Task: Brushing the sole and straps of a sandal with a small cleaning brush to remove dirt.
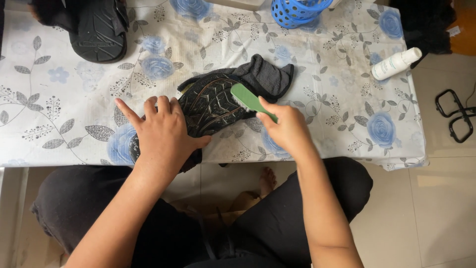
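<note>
Floral cloth covers the bench (59, 99); left hand (161, 134) presses flat, hiding the ridged black sole's (213, 104) heel, right hand (285, 126) clasps a green brush (248, 98), bristles barely visible.

A table (59, 99) with a white cloth printed in blue roses and grey leaves fills the upper part. Below and to its right lies a pale tiled floor (436, 198) in soft, even light.

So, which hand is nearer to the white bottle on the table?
Right. The right hand, holding the green brush, is nearer the white bottle, though well apart from it. The left hand presses the black sandal further left.
</note>
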